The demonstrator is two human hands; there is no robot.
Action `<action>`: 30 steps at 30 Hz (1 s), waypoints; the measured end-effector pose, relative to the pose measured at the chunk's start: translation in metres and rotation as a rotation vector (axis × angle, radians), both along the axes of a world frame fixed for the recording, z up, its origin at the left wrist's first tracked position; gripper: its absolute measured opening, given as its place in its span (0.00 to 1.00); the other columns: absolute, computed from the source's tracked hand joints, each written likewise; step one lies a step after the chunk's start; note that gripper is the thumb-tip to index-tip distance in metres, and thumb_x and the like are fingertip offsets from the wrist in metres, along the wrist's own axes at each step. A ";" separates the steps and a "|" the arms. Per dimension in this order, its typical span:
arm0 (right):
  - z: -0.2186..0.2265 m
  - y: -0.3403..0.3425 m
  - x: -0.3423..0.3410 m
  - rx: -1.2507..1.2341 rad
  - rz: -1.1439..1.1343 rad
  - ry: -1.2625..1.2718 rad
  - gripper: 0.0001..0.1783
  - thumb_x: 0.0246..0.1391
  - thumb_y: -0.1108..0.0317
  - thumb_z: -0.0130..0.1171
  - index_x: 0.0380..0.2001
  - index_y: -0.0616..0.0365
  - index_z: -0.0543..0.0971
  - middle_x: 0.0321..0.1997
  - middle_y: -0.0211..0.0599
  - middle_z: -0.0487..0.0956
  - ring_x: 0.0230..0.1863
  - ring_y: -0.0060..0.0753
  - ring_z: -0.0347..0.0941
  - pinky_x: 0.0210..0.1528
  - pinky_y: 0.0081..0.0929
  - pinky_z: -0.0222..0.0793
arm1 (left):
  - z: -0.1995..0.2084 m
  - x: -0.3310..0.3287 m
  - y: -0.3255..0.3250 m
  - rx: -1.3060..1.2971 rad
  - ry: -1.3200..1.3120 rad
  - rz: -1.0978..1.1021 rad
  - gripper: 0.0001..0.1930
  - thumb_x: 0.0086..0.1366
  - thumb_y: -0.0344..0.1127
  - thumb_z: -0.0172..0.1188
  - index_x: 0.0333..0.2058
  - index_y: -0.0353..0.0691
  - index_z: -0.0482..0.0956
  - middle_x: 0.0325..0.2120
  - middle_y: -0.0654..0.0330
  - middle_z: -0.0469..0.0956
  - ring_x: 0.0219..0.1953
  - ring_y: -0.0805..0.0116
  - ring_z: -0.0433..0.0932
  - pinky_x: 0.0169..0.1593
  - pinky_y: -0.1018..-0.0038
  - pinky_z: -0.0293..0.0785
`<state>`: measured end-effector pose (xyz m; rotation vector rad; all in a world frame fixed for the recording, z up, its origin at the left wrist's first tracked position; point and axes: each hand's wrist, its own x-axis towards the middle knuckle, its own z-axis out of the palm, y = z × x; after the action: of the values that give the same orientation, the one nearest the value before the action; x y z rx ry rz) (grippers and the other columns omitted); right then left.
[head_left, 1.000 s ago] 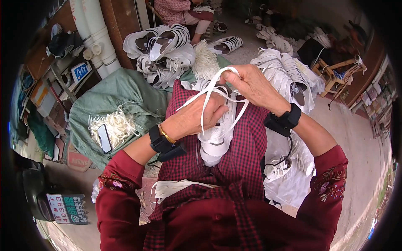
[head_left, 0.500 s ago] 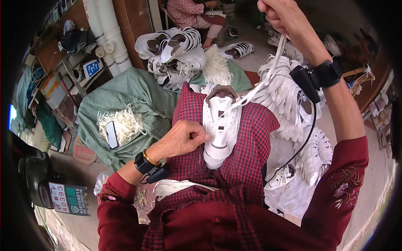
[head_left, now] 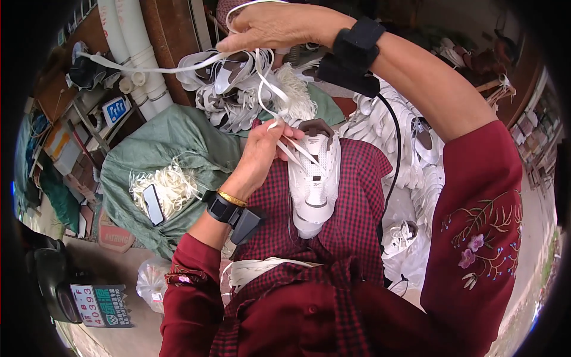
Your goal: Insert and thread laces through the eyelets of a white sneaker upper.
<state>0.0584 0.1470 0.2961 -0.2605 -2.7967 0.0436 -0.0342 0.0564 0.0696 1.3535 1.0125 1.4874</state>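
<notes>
A white sneaker with a perforated upper lies in my lap on a red-and-black checked apron, its brown-lined opening pointing away from me. Beside that opening, my left hand is closed, pinching a white shoelace where it rises from the shoe's eyelets. My right hand is up high at the far side, with the lace passing through its fingers and looping above them. One loose length of the lace stretches out in the air to the left. My right fingertips are partly hidden.
Left, a green cloth-covered heap bears a pile of cream laces and a phone. Stacked white shoe uppers stand beyond, and more uppers lie at right. A black cable hangs from my right wrist device.
My right hand has swung from upper right to upper middle, carrying the lace leftward. My left hand has moved from the shoe's side up to its opening and now grips the lace.
</notes>
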 end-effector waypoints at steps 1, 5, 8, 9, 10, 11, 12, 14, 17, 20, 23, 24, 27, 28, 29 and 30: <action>-0.023 0.017 0.017 0.137 -0.146 -0.117 0.29 0.60 0.48 0.57 0.43 0.69 0.80 0.29 0.45 0.79 0.33 0.41 0.81 0.35 0.31 0.75 | 0.000 -0.011 -0.004 -0.128 -0.014 0.132 0.22 0.77 0.54 0.48 0.41 0.38 0.78 0.36 0.58 0.84 0.35 0.79 0.78 0.31 0.81 0.70; -0.122 0.013 0.118 -0.350 -0.177 -0.009 0.10 0.51 0.72 0.65 0.37 0.65 0.82 0.30 0.41 0.82 0.33 0.33 0.80 0.38 0.29 0.75 | -0.032 -0.083 -0.048 -0.559 0.098 0.113 0.25 0.72 0.58 0.55 0.35 0.37 0.80 0.24 0.59 0.82 0.23 0.76 0.78 0.26 0.80 0.71; -0.187 -0.014 0.157 -0.463 -0.093 0.041 0.05 0.50 0.77 0.66 0.32 0.64 0.82 0.30 0.36 0.79 0.29 0.29 0.77 0.32 0.25 0.73 | -0.051 -0.094 -0.091 -0.566 0.675 0.095 0.25 0.71 0.54 0.59 0.29 0.34 0.83 0.19 0.61 0.79 0.21 0.76 0.77 0.27 0.78 0.72; -0.201 -0.025 0.158 -0.471 -0.113 0.100 0.05 0.50 0.77 0.66 0.32 0.64 0.82 0.30 0.36 0.79 0.29 0.29 0.77 0.31 0.25 0.72 | -0.046 -0.090 -0.102 -0.515 0.865 0.056 0.23 0.70 0.49 0.61 0.26 0.32 0.82 0.18 0.61 0.79 0.21 0.76 0.76 0.28 0.76 0.71; -0.211 -0.033 0.156 -0.479 -0.133 0.158 0.06 0.50 0.77 0.66 0.33 0.64 0.81 0.30 0.36 0.79 0.28 0.29 0.77 0.30 0.24 0.72 | -0.041 -0.080 -0.109 -0.530 0.851 0.061 0.23 0.70 0.49 0.61 0.26 0.32 0.82 0.18 0.61 0.79 0.21 0.76 0.76 0.28 0.76 0.71; -0.215 -0.039 0.156 -0.480 -0.131 0.143 0.06 0.50 0.77 0.66 0.33 0.64 0.81 0.30 0.36 0.79 0.28 0.29 0.77 0.30 0.24 0.72 | -0.034 -0.062 -0.111 -0.363 0.761 0.085 0.21 0.70 0.46 0.62 0.27 0.31 0.82 0.16 0.59 0.77 0.20 0.75 0.75 0.26 0.74 0.71; -0.221 -0.043 0.154 -0.436 -0.117 0.222 0.07 0.50 0.77 0.66 0.34 0.64 0.81 0.30 0.37 0.79 0.28 0.30 0.78 0.30 0.25 0.72 | -0.026 -0.043 -0.112 -0.202 0.668 0.113 0.19 0.69 0.42 0.63 0.27 0.30 0.81 0.14 0.57 0.76 0.18 0.74 0.74 0.25 0.72 0.70; -0.227 -0.046 0.153 -0.395 -0.098 0.294 0.08 0.50 0.78 0.66 0.35 0.64 0.81 0.30 0.38 0.79 0.28 0.31 0.78 0.29 0.25 0.73 | -0.004 0.004 -0.109 0.129 0.725 0.288 0.11 0.66 0.35 0.64 0.28 0.31 0.81 0.19 0.54 0.77 0.20 0.64 0.75 0.27 0.68 0.71; -0.224 -0.050 0.146 -0.171 -0.044 0.201 0.09 0.53 0.76 0.60 0.39 0.62 0.77 0.33 0.45 0.78 0.36 0.53 0.78 0.36 0.43 0.74 | -0.025 0.036 -0.096 0.480 0.983 0.235 0.14 0.61 0.32 0.66 0.45 0.34 0.81 0.43 0.54 0.80 0.43 0.56 0.79 0.48 0.64 0.77; -0.229 -0.057 0.144 -0.068 -0.053 0.170 0.10 0.53 0.76 0.59 0.40 0.61 0.76 0.34 0.44 0.77 0.38 0.51 0.78 0.37 0.44 0.74 | -0.043 0.052 -0.091 0.523 1.071 0.217 0.20 0.58 0.31 0.67 0.50 0.32 0.79 0.53 0.52 0.76 0.51 0.53 0.75 0.55 0.62 0.75; -0.231 -0.060 0.145 -0.022 -0.051 0.216 0.10 0.53 0.76 0.60 0.39 0.61 0.75 0.34 0.44 0.76 0.39 0.50 0.77 0.37 0.43 0.75 | -0.051 0.056 -0.093 0.494 1.120 0.205 0.25 0.56 0.31 0.67 0.52 0.30 0.77 0.59 0.50 0.72 0.56 0.50 0.71 0.58 0.61 0.73; -0.233 -0.061 0.145 -0.018 -0.049 0.250 0.09 0.53 0.76 0.59 0.39 0.61 0.75 0.34 0.44 0.76 0.39 0.50 0.77 0.37 0.43 0.75 | -0.053 0.056 -0.094 0.480 1.132 0.209 0.26 0.55 0.31 0.68 0.54 0.30 0.76 0.61 0.50 0.70 0.57 0.48 0.70 0.59 0.60 0.72; -0.234 -0.065 0.149 -0.015 -0.076 0.238 0.11 0.53 0.76 0.59 0.41 0.61 0.75 0.36 0.45 0.77 0.40 0.50 0.78 0.38 0.43 0.75 | -0.055 0.058 -0.094 0.500 1.159 0.208 0.28 0.55 0.31 0.68 0.55 0.31 0.75 0.63 0.50 0.67 0.58 0.48 0.69 0.61 0.60 0.71; -0.235 -0.066 0.148 -0.015 -0.072 0.231 0.11 0.53 0.76 0.59 0.41 0.61 0.75 0.36 0.45 0.77 0.40 0.50 0.78 0.38 0.43 0.75 | -0.058 0.058 -0.094 0.496 1.153 0.214 0.28 0.55 0.31 0.68 0.55 0.31 0.75 0.63 0.50 0.67 0.58 0.48 0.69 0.61 0.60 0.71; -0.236 -0.067 0.148 -0.031 -0.123 0.234 0.12 0.53 0.78 0.60 0.41 0.62 0.75 0.36 0.45 0.78 0.40 0.50 0.78 0.38 0.42 0.76 | -0.060 0.059 -0.093 0.497 1.160 0.212 0.28 0.54 0.31 0.68 0.55 0.31 0.75 0.63 0.50 0.66 0.59 0.48 0.68 0.61 0.60 0.70; -0.236 -0.067 0.147 -0.046 -0.175 0.236 0.13 0.52 0.79 0.61 0.42 0.62 0.76 0.36 0.45 0.79 0.39 0.50 0.79 0.39 0.41 0.76 | -0.062 0.060 -0.093 0.497 1.165 0.210 0.29 0.54 0.31 0.68 0.55 0.31 0.75 0.64 0.50 0.65 0.59 0.48 0.68 0.62 0.60 0.69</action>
<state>0.2053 0.0801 0.0602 -0.4774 -2.5313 0.0916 0.0258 -0.0365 0.0075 2.6746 1.5491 1.0424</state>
